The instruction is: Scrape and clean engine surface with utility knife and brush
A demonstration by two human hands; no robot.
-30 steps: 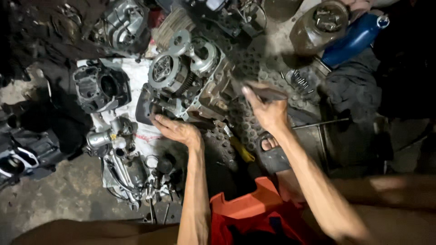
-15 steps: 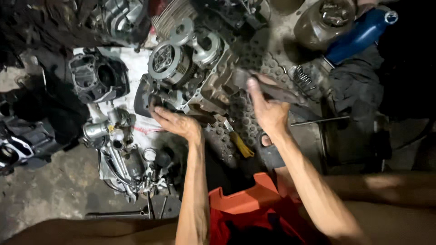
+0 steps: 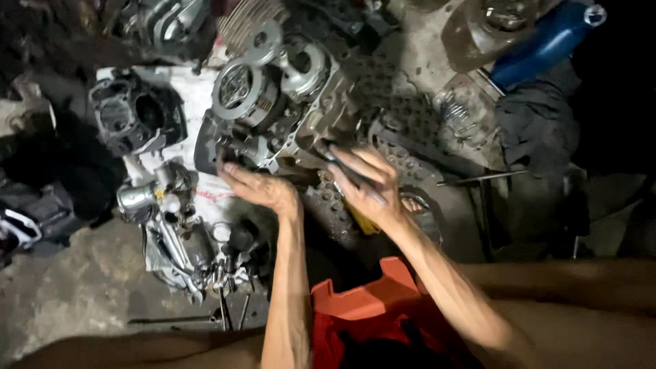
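Grimy concrete floor (image 3: 61,294) fills the view, crowded with dismantled motor parts under dim light. At its middle the left hand (image 3: 256,186) lies palm down with fingers loosely spread, the fingertips touching the lower left edge of a motorcycle engine block (image 3: 287,116). Just to its right, the right hand (image 3: 365,184) is wrapped around a dark, slim tool (image 3: 342,167) that slants up to the block's lower right edge; what kind of tool it is cannot be told. A yellow handle (image 3: 362,222) peeks out beneath that hand.

The engine block rests on a white cloth (image 3: 198,102) and a black studded rubber mat (image 3: 403,123), its round clutch (image 3: 239,89) facing up. Left of it lies a dark cylinder (image 3: 133,113). Below the left hand sits a heap of small shiny metal parts (image 3: 181,232). Near the bottom edge, between the forearms, stands an orange plastic stool (image 3: 369,301). Far upper right, a blue tube (image 3: 547,41) lies beside dark rags (image 3: 540,130).
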